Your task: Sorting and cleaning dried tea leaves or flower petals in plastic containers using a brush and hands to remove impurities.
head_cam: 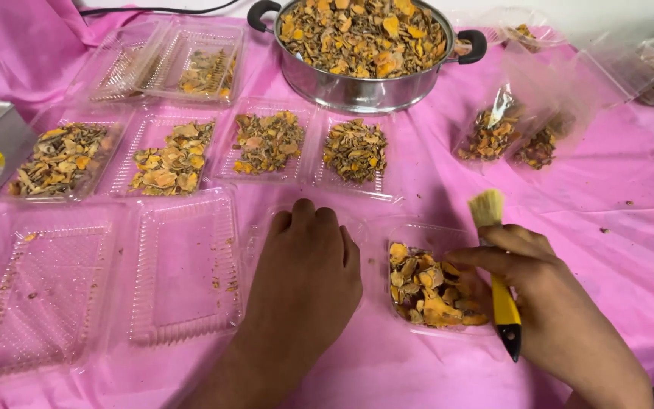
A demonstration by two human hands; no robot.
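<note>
Landmark = steel pot [365, 53] at the far edge of the table [615, 220], pink cloth over it; pot is heaped w/ dried yellow-orange slices

Progress, judged from how things lie: four clear plastic trays just in front of the pot already carry portions, e.g. the filled tray [355, 151] directly below it & three more in a row to its left; another clamshell [206, 68] left of the pot holds only a little; two clear bags [520, 136] w/ slices lie right of the pot; so roughly half looks portioned; left to do: the open empty clamshell [107, 280] well in front-left of the pot has only crumbs, & the pot is far from emptied

Tray in hand: open clamshell [433, 291] well in front of the pot, nearest the person; its right half carries a small pile of slices, its left half is under the left hand

Left hand [304, 265]: palm down, fingers together & flat, pressing on the lid half, holding nothing; forearm comes in from the near edge

Right hand [539, 288]: closed around a yellow-handled brush [497, 273], bristles pointing up toward the pot, black handle tip toward the person; fingertips touch the right rim of the tray
</note>
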